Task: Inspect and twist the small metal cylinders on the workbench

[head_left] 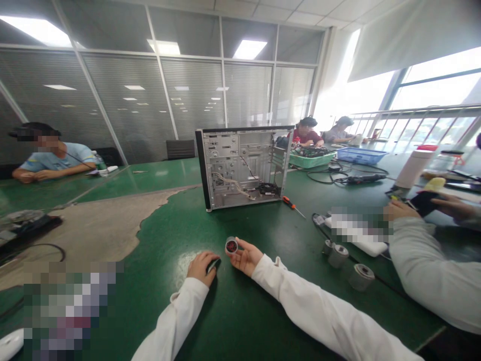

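Observation:
My right hand (246,256) is closed round a small round clear container (232,245) with dark red contents, held just above the green table (169,311). To its left, my left hand (202,265) rests low over the table, its fingers curled round a small dark object with a pale edge, too small to name. Beyond both hands stands an open metal computer case (244,170), upright, with loose cables and a black fan (267,188) inside. An orange-handled screwdriver (293,206) lies at the case's right corner.
At the right are several cylindrical rolls (361,277), a white power strip (356,235) and another person's arms (421,250). Green (311,158) and blue (361,155) baskets stand behind. A brown sheet (101,225) covers the table's left. Other people sit farther off.

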Action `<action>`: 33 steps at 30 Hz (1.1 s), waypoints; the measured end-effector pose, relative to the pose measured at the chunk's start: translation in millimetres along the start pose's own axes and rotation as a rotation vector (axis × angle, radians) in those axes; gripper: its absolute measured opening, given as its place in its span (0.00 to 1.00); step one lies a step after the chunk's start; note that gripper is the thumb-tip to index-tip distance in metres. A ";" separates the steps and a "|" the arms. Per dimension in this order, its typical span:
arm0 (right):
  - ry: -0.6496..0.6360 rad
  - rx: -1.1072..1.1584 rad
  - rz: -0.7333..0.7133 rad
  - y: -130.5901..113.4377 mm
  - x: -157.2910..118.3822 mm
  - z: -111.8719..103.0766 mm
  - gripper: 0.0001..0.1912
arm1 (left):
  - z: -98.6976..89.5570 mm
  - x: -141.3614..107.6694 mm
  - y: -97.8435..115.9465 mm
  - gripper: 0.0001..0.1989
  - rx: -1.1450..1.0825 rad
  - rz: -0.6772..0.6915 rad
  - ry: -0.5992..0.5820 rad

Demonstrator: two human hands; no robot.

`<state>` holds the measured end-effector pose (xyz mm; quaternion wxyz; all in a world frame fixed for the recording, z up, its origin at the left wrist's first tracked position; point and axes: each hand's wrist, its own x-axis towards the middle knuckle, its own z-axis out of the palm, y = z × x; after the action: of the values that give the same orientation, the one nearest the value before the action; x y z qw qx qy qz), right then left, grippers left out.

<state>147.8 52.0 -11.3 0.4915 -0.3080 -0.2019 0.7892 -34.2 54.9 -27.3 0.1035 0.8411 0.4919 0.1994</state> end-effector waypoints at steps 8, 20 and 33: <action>0.021 0.206 0.138 -7.8 -5.2 0.3 0.10 | 7.6 0.1 -3.2 0.16 0.021 -0.016 0.058; -0.226 -1.267 -0.970 -21.9 -30.1 -2.6 0.12 | 8.3 0.1 -1.1 0.15 0.017 -0.039 0.068; 0.030 -0.402 -0.488 -7.4 -11.9 4.5 0.16 | 6.0 -0.6 0.9 0.17 0.023 -0.044 0.064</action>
<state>153.5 44.4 0.0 0.5985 -0.3532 -0.4145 0.5875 -31.2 54.1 -32.5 0.0824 0.8243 0.5157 0.2184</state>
